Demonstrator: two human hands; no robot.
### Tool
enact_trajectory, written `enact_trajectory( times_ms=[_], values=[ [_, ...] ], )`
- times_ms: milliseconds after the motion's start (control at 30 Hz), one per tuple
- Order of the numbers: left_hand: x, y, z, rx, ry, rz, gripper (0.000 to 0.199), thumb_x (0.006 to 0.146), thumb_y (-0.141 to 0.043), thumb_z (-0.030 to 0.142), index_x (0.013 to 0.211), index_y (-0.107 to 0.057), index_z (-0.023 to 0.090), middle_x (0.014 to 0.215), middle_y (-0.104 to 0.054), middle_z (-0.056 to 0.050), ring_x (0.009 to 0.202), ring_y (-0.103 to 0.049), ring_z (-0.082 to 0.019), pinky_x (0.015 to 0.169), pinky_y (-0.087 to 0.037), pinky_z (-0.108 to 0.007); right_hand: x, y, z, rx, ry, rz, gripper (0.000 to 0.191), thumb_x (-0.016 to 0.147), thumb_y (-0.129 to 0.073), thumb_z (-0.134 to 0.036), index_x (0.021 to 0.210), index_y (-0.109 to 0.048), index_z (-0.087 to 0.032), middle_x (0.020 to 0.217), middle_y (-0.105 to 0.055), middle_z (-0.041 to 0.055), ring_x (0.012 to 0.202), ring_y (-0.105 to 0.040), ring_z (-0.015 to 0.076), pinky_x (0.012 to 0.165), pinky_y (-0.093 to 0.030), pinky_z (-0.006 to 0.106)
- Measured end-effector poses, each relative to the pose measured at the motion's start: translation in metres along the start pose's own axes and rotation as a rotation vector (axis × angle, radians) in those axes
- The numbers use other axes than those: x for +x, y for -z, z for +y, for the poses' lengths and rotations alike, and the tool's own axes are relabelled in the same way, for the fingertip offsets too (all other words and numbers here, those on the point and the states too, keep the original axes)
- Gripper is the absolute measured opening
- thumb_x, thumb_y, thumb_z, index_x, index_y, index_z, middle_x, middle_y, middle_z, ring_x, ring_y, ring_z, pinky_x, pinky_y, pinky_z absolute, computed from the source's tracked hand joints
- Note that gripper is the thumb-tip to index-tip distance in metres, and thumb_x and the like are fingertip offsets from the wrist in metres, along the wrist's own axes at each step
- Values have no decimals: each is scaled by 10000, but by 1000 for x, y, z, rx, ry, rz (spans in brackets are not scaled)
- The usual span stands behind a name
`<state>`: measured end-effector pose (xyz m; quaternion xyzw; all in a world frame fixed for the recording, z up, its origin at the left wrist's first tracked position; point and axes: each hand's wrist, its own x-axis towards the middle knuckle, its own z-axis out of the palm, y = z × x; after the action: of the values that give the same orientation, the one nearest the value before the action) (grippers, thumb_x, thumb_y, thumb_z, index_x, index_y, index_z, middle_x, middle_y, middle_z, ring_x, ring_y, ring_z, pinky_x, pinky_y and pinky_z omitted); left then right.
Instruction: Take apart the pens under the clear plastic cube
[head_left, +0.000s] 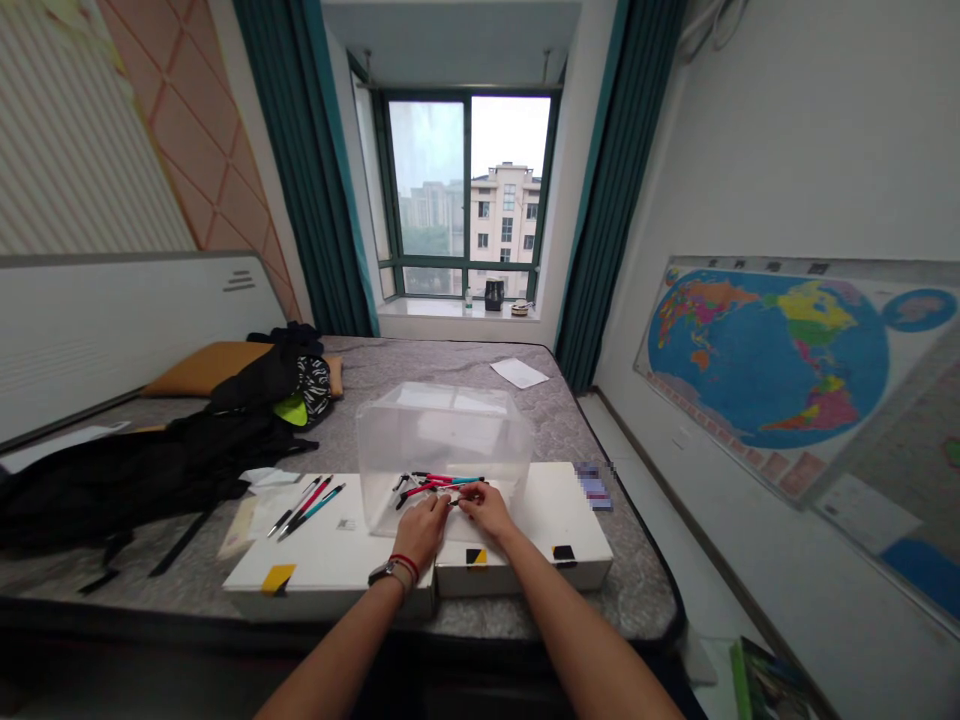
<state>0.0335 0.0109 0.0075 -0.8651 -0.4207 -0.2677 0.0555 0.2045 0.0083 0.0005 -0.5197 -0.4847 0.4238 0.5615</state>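
A clear plastic bin (442,430) lies on two white boxes (330,545), with its open side toward me. Inside it is a loose pile of pens (435,483) in black, red and teal. At the mouth of the bin my left hand (424,525) and my right hand (484,508) are close together, fingers pinched around a small dark piece between them, too small to name. To the left, several pens (306,507) lie side by side on the left box.
Black clothing and a bag (165,460) cover the left of the bed. A white paper (519,373) lies beyond the bin. Papers (270,500) touch the left box. A pixelated item (594,487) is at the right box's edge.
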Motion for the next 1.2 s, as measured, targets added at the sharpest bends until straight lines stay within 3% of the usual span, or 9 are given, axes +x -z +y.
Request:
enact_trajectory(
  times_ms=[167, 367, 633, 800, 1000, 1200],
  values=[
    [1, 7, 2, 0, 4, -11, 291, 962, -343, 311, 1146, -564, 266, 917, -610, -70, 812, -552, -203, 707, -371, -318, -3, -1, -5, 34, -20, -3, 350, 600, -771, -374, 853, -681, -149, 711, -663, 24, 563, -549, 130, 519, -450, 258],
    [0, 12, 4, 13, 16, -3, 263, 961, -372, 349, 1048, -603, 260, 924, -604, -67, 913, -528, -225, 800, -344, -355, -3, -1, -7, 7, -28, -10, 361, 631, -744, -450, 809, -662, -146, 622, -637, 15, 545, -559, 141, 501, -437, 252],
    [2, 15, 5, 53, 84, -23, 267, 956, -363, 322, 954, -615, 232, 908, -605, -74, 895, -520, -221, 763, -319, -351, 0, -1, -3, -78, -18, 81, 409, 728, -620, -571, 707, -600, -162, 560, -606, -6, 430, -470, 102, 420, -353, 214],
    [2, 16, 6, 51, 108, -10, 286, 954, -356, 356, 946, -612, 227, 926, -607, -75, 913, -525, -226, 779, -317, -352, 0, -1, -5, -127, 8, 79, 401, 747, -607, -565, 672, -603, -170, 493, -557, -29, 428, -446, 104, 432, -316, 214],
    [2, 16, 5, 45, 107, -20, 342, 954, -350, 433, 908, -611, 217, 912, -611, -76, 896, -535, -222, 762, -317, -343, -4, 0, -10, -116, 18, 50, 388, 750, -608, -545, 721, -633, -158, 564, -613, -1, 434, -448, 101, 437, -329, 220],
    [1, 15, 5, 38, 142, -8, 350, 962, -329, 406, 882, -612, 216, 888, -613, -76, 891, -540, -225, 755, -315, -347, -2, -1, -11, -95, -4, 135, 370, 698, -643, -527, 745, -623, -160, 576, -594, -5, 473, -477, 118, 429, -362, 225]
  ],
)
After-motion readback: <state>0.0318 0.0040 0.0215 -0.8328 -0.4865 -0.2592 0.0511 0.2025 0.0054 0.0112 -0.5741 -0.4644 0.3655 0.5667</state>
